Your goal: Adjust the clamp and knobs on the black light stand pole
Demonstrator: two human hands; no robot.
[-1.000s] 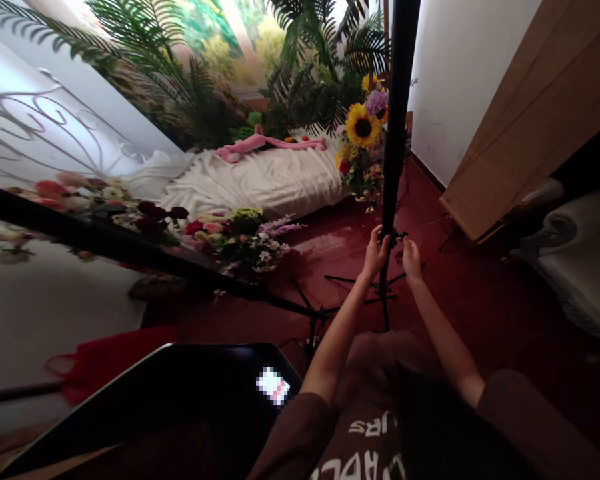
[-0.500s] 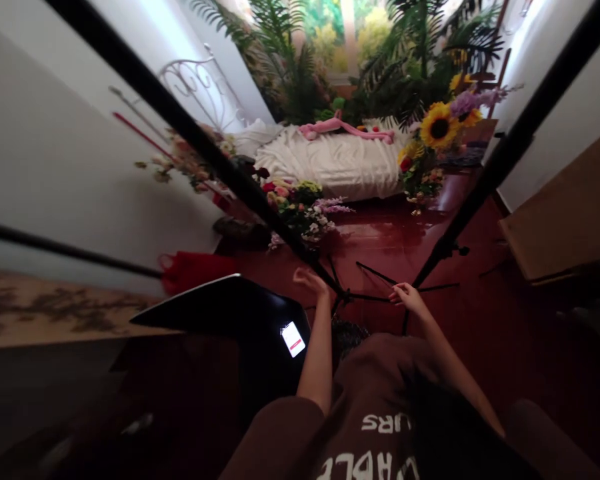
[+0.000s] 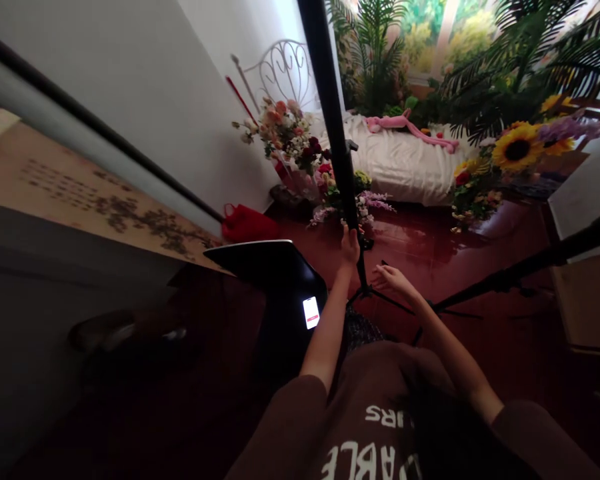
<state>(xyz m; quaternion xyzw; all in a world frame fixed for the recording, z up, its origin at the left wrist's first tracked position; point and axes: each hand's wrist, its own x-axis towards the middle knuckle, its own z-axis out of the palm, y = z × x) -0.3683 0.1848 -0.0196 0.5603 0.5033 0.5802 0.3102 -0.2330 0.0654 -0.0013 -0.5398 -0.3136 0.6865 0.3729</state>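
Note:
My left hand (image 3: 350, 245) is wrapped round the lower part of a black stand pole (image 3: 338, 143), which rises nearly upright to the top of the view. To its right, my right hand (image 3: 390, 277) is near the foot of the pole, fingers bent together; whether a small dark thing by the fingertips is held I cannot make out. A second black stand (image 3: 510, 272) leans in from the right edge. Left of my left forearm, a phone (image 3: 311, 313) with a lit screen lies on a black seat (image 3: 280, 287).
Flower bunches (image 3: 285, 130) stand at the wall, sunflowers (image 3: 517, 148) at the right. A white-draped bench (image 3: 400, 163) holds a pink plush (image 3: 395, 123). A red bag (image 3: 247, 225) and a printed panel (image 3: 85, 193) are at the left, under a dark pole (image 3: 105, 130).
The view has turned left. My left hand, open beside the pole before, has closed round it, and the pole stands more upright. My right hand has come nearer to the pole.

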